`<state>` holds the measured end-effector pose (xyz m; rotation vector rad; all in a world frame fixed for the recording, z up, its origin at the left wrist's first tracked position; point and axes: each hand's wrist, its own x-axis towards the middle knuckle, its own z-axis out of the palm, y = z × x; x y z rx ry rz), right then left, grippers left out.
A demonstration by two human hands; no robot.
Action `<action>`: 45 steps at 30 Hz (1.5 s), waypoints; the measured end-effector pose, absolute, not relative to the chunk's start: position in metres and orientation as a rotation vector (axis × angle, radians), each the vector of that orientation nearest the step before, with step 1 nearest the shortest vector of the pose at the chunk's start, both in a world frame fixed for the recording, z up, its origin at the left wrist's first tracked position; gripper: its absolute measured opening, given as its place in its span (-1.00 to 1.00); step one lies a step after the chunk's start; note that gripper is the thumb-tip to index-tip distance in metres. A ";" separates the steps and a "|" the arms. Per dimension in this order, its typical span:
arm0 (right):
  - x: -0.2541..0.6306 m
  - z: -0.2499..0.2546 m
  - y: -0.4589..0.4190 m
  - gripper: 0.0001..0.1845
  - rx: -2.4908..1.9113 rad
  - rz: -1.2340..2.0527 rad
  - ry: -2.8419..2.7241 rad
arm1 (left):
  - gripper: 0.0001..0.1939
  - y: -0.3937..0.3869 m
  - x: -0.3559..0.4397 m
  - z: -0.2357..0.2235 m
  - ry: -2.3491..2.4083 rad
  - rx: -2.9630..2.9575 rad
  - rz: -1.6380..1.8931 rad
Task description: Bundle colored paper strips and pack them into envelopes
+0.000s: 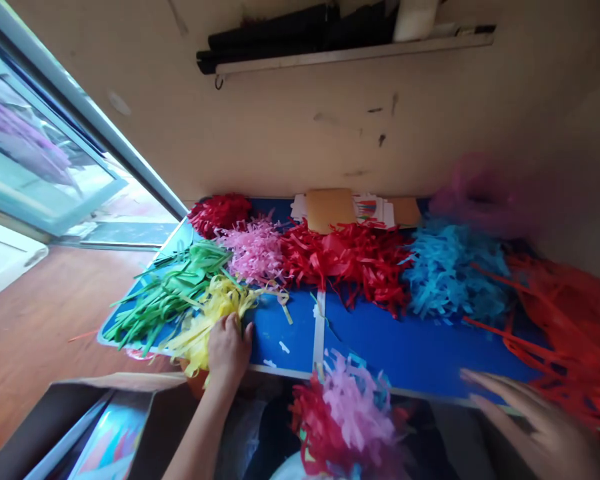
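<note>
Blue table (415,353) against a cream wall (300,133). Shelf (350,53) above it, dark rolls (280,33) lying on it. Glass door (45,147) at left, wood floor (40,320) beside the table. Cardboard box (105,393) lower left, just below the table's near edge.

Paper fringe in heaps along the table: green fringe (167,297), pink fringe (254,252), dark red fringe (220,213), red fringe (347,257), blue fringe (453,273). Orange-red fringe (570,333) at right end, near the table's edge. Blurred pink bunch (480,197) at far right corner, unclear if resting or in the air. Mixed fringe bunch (347,420) below the near edge, off the table. Papers (375,210) and brown card (330,209) at far edge. White tape strip (319,327) on the tabletop.

Left hand (229,353) at near edge, fingers curled, grasping yellow fringe (213,320), which lies against the green heap. Right hand (540,427) blurred, fingers spread, released, holding nothing visible, just beside the near edge.
</note>
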<state>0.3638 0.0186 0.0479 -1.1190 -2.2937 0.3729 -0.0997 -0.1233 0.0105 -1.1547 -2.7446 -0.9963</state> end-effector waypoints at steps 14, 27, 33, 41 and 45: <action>0.108 0.083 -0.003 -0.79 -0.109 0.893 -2.733 | -0.51 -0.122 -0.134 0.012 -2.930 -0.657 -1.764; 0.009 0.030 -0.012 -0.62 -0.236 0.706 -2.816 | -0.47 -0.137 -0.142 0.034 -2.972 -0.666 -2.100; 0.008 0.037 -0.026 -0.72 -0.176 0.923 -2.680 | -0.57 -0.131 -0.144 0.031 -2.939 -0.685 -2.105; -0.018 0.018 -0.033 -0.85 -0.816 1.334 -2.467 | -0.52 -0.126 -0.141 0.032 -2.970 -0.730 -2.067; -0.014 0.020 -0.036 -0.92 -0.813 1.310 -2.453 | -0.56 -0.130 -0.141 0.033 -3.040 -0.753 -1.998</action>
